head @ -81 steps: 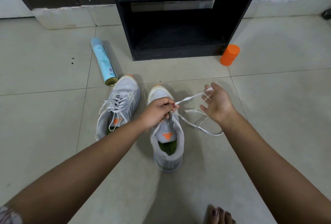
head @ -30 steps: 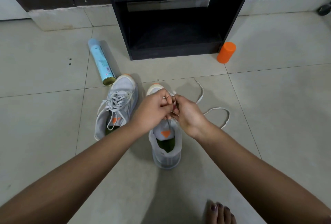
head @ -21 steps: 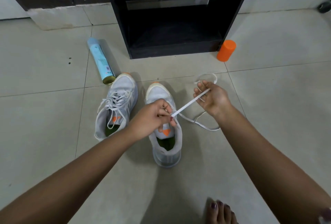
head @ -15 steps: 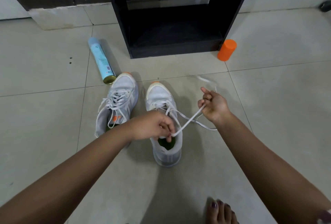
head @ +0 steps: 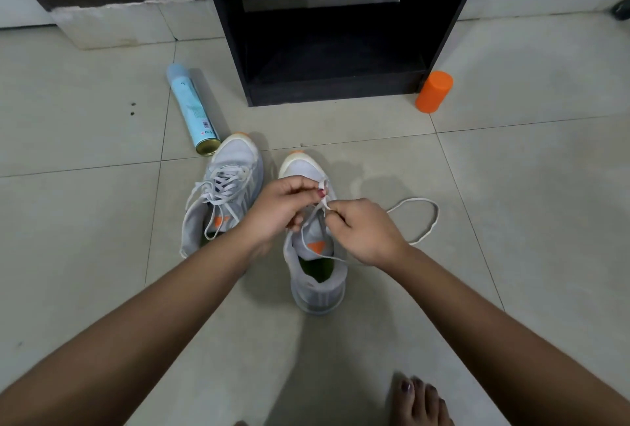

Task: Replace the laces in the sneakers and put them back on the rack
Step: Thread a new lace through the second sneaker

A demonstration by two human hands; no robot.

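Two grey sneakers with orange toe tips stand on the tiled floor. The left sneaker (head: 223, 193) is laced, its lace ends hanging loose. Over the right sneaker (head: 315, 272) both hands meet at the eyelets. My left hand (head: 283, 207) pinches the white lace (head: 428, 221) near the shoe's upper eyelets. My right hand (head: 364, 231) pinches the same lace just beside it. The lace's free part loops out on the floor to the right. My hands hide the eyelets.
A black shoe rack (head: 337, 26) with an open lower shelf stands just beyond the shoes. A light-blue spray can (head: 191, 108) lies on the floor at its left. An orange cap (head: 433, 91) lies at its right. My bare toes (head: 419, 398) show at the bottom.
My right hand, which had pulled the lace out to the right, has come back in to the shoe. My left hand has moved up toward the toe. The slack lace now lies looped on the floor.
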